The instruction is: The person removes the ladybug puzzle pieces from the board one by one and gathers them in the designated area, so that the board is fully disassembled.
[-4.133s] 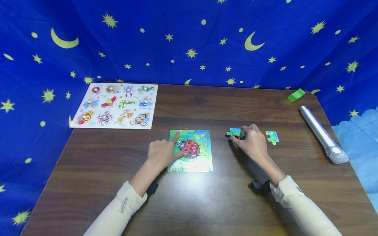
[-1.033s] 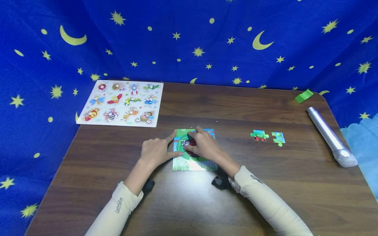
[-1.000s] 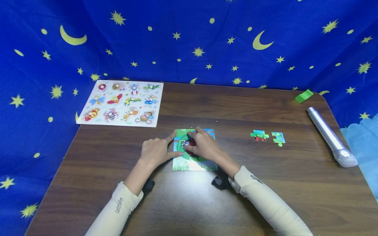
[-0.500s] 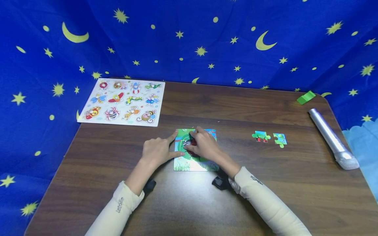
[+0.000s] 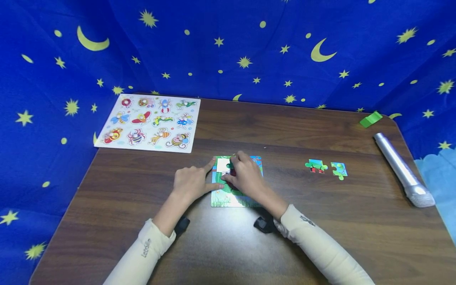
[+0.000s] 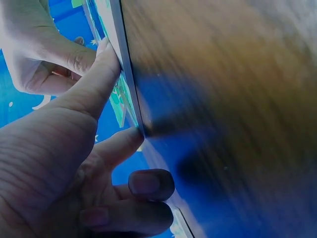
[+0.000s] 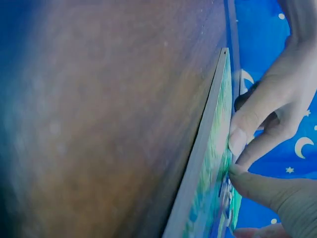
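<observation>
A square ladybug jigsaw puzzle [image 5: 233, 202] lies on the wooden table in the head view. Along its left side, my left hand [image 5: 190, 182] rests with thumb and index finger spread, the index tip at the upper left corner and the thumb on the picture. My right hand [image 5: 249, 178] reaches over the puzzle and pinches a green puzzle piece [image 6: 118, 105], tilted up from the board. A white bare patch [image 5: 222, 163] shows at the upper left of the picture. The right hand covers much of the ladybug.
Two loose puzzle pieces, one with red on it [image 5: 316, 165] and one blue and green [image 5: 339, 169], lie to the right. A peg puzzle board [image 5: 147, 122] is at back left. A silver microphone [image 5: 402, 168] and a green block [image 5: 371, 119] lie far right.
From the loose pieces at right, my right hand has come to the puzzle and raised a piece, baring a white patch. The left hand stays at the puzzle's left edge.
</observation>
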`<state>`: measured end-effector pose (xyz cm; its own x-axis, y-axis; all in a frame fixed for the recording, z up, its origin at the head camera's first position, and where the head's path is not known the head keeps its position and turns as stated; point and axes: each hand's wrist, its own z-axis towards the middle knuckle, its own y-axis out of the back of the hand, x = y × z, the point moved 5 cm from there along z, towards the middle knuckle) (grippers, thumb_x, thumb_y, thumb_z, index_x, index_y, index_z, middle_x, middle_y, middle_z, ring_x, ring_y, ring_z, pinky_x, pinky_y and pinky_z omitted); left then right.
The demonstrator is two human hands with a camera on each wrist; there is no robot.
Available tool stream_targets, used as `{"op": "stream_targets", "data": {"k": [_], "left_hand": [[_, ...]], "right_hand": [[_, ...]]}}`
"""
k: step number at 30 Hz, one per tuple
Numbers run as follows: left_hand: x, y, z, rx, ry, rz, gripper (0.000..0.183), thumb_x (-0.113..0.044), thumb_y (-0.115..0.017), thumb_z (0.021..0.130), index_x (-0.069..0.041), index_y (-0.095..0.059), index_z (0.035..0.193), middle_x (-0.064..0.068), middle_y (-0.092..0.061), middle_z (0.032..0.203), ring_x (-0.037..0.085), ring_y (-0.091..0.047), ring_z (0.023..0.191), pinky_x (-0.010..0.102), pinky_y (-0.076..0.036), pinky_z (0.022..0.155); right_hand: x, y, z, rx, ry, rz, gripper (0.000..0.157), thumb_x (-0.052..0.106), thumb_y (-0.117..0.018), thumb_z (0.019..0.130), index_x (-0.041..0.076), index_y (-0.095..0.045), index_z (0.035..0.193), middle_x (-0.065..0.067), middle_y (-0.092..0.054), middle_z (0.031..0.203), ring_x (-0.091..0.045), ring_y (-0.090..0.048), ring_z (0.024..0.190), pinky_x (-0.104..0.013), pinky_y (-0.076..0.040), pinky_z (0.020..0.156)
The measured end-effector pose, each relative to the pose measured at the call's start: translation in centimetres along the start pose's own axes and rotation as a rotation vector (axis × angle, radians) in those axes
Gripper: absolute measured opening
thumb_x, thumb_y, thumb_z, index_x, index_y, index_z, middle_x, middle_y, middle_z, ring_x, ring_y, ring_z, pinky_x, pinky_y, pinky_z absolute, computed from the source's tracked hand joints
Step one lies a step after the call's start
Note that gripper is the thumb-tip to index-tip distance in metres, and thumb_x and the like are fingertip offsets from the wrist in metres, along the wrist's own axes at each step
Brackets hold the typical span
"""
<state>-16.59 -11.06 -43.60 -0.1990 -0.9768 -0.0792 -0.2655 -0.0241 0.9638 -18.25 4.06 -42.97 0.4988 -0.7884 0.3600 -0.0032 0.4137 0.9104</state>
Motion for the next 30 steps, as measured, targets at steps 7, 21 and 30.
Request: {"op": "stream_targets", "data": {"k": [7, 21, 30], "left_hand": [[-0.2, -0.1, 0.1, -0.001, -0.006, -0.001, 0.096, -0.081, -0.057, 0.077, -0.03, -0.033, 0.155, -0.001, -0.037, 0.05, 0.014, -0.028, 0.049, 0.031, -0.029, 0.047], [-0.2, -0.2, 0.0, 0.023, 0.006, -0.005, 0.097, -0.082, -0.055, 0.077, -0.031, -0.03, 0.156, -0.001, -0.038, 0.052, 0.013, -0.027, 0.05, 0.03, -0.027, 0.048], [-0.2, -0.2, -0.1, 0.009, -0.008, -0.014, 0.098, -0.081, -0.057, 0.078, -0.03, -0.029, 0.156, -0.005, -0.027, 0.049, 0.011, -0.019, 0.049, 0.028, -0.019, 0.047]], "right_hand": [[-0.9, -0.4, -0.2, 0.013, -0.106, 0.086, 0.058, 0.037, -0.086, 0.076, -0.009, -0.07, 0.107, -0.01, -0.054, 0.082, -0.014, -0.043, 0.063, -0.025, -0.037, 0.054], [-2.3, 0.9, -1.3, 0.008, -0.128, 0.115, 0.056, 0.025, -0.085, 0.074, -0.009, -0.068, 0.115, -0.01, -0.053, 0.088, -0.017, -0.048, 0.068, -0.029, -0.045, 0.058], [-5.4, 3.2, -3.3, 0.027, -0.162, 0.17, 0.068, 0.025, -0.087, 0.075, -0.011, -0.061, 0.127, -0.005, -0.042, 0.085, -0.014, -0.039, 0.066, -0.024, -0.035, 0.054]]}}
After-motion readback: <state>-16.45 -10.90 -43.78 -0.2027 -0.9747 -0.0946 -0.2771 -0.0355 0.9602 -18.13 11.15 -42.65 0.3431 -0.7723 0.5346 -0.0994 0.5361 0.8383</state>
